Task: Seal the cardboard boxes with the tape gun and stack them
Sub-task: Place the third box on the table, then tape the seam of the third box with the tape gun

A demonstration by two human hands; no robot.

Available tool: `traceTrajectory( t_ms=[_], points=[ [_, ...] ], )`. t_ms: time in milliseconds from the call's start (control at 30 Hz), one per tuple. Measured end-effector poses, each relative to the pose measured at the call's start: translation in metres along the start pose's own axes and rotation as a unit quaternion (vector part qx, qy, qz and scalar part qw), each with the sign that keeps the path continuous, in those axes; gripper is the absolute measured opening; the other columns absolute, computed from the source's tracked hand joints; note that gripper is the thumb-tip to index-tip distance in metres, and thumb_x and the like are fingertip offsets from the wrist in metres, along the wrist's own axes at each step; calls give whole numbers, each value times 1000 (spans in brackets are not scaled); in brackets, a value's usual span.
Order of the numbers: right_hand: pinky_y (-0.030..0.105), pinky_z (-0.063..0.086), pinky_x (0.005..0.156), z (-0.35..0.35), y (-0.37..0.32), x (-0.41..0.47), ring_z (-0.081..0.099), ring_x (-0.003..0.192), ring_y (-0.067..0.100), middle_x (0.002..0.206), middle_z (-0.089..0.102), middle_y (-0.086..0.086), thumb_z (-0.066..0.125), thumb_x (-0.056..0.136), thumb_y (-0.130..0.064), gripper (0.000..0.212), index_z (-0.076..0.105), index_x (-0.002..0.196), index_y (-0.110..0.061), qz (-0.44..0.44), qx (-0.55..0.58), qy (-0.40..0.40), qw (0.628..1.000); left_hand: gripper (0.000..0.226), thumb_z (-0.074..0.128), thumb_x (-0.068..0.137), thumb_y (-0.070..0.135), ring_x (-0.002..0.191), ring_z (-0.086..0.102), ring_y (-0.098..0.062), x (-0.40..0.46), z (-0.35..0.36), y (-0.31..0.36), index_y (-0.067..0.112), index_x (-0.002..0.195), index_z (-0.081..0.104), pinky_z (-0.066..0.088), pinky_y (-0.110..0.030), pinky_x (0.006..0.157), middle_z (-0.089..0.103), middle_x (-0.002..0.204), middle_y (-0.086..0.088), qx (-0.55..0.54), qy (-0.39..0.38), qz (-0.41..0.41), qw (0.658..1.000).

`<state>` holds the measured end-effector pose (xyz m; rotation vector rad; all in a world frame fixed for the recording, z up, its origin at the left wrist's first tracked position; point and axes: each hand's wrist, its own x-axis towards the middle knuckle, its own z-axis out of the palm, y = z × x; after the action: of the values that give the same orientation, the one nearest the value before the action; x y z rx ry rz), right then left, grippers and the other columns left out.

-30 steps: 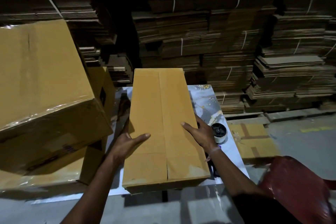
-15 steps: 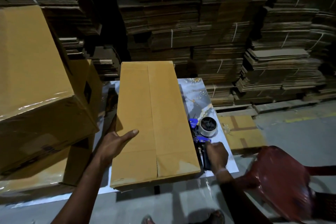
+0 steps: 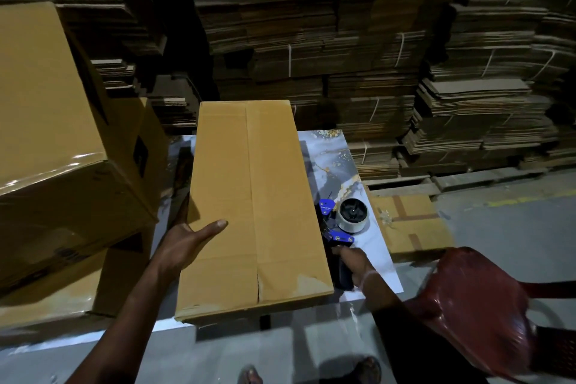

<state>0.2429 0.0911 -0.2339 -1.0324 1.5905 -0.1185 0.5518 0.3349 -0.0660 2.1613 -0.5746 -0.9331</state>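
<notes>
Foreground: a glossy dark-red plastic chair [image 3: 473, 305] at lower right. The right hand [image 3: 353, 260] curls around the dark handle of the blue tape gun [image 3: 338, 227], which lies on the marble-patterned white table [image 3: 330, 159] just beside the long tan cardboard box [image 3: 249, 206]. The left hand [image 3: 187, 243] braces the box's left side, thumb spread across its top. Left: stacked tape-sealed brown cartons [image 3: 53, 140]. Background: bundled flat cardboard sheets [image 3: 358, 56].
</notes>
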Motion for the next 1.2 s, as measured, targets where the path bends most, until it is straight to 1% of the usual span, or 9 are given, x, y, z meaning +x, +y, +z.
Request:
traceTrajectory(
  t_ms=[167, 333, 400, 500, 600, 733, 867, 1033, 1200],
  points=[
    [39, 54, 73, 8, 1, -22, 71, 77, 28, 86, 78, 16, 77, 87, -10, 7, 79, 89, -4, -20, 131, 1, 991, 70, 77, 69, 74, 45, 27, -17, 6, 0, -7, 28, 46, 29, 30, -35, 58, 30, 51, -4, 0, 0, 13, 1000],
    [28, 40, 47, -3, -31, -57, 48, 45, 21, 57, 54, 9, 64, 100, -13, 31, 58, 70, -8, -66, 206, -46, 975, 62, 77, 68, 76, 44, 38, -16, 10, 4, -15, 24, 51, 47, 36, -33, 59, 42, 50, -2, -27, -4, 20, 999],
    [28, 42, 46, -17, -52, -71, 49, 47, 22, 59, 54, 10, 64, 102, -16, 31, 59, 72, -9, -87, 225, -50, 969, 53, 81, 71, 66, 50, 55, -10, 7, 13, -15, 15, 85, 71, 45, -29, 62, 64, 60, 9, -62, 3, 51, 997],
    [29, 44, 48, -40, -86, -90, 51, 50, 21, 63, 55, 9, 64, 103, -16, 24, 66, 81, -8, -139, 236, -50, 961, 68, 86, 78, 38, 86, 71, -2, 0, 35, -7, 17, 138, 60, 56, -34, 82, 76, 102, 10, -168, 6, 111, 980],
    [28, 46, 45, -61, -120, -105, 51, 47, 17, 63, 54, 7, 61, 104, -15, 17, 61, 89, -7, -177, 236, -61, 954, 92, 87, 82, 27, 119, 63, -8, -2, 64, -3, 41, 156, 35, 52, -42, 100, 62, 138, 12, -226, 30, 135, 964],
    [26, 44, 45, -81, -158, -119, 52, 49, 19, 63, 53, 6, 57, 105, -15, 22, 56, 85, -8, -207, 236, -100, 944, 99, 89, 81, 26, 130, 58, -16, -10, 115, 16, 37, 158, 29, 48, -49, 110, 55, 149, 5, -279, 75, 120, 950],
    [28, 44, 47, -89, -191, -116, 56, 58, 25, 69, 51, 12, 58, 106, -18, 27, 54, 82, -4, -222, 227, -144, 937, 98, 79, 90, 12, 123, 59, 5, -25, 169, 42, 38, 162, 19, 45, -33, 112, 53, 151, 9, -331, 111, 113, 930],
    [28, 45, 44, -89, -227, -98, 54, 54, 21, 71, 54, 11, 58, 106, -16, 15, 59, 95, -7, -231, 180, -160, 943, 98, 82, 83, 42, 138, 53, -14, -20, 206, 59, 47, 158, 19, 44, -54, 115, 50, 154, 13, -325, 128, 106, 931],
    [28, 45, 43, -76, -257, -86, 51, 50, 19, 67, 55, 8, 58, 105, -16, 20, 58, 88, -7, -231, 131, -156, 951, 116, 75, 87, 53, 157, -17, -6, -5, 205, 66, 45, 157, -18, 10, -41, 130, -25, 169, 14, -125, 179, 137, 966]
  ],
)
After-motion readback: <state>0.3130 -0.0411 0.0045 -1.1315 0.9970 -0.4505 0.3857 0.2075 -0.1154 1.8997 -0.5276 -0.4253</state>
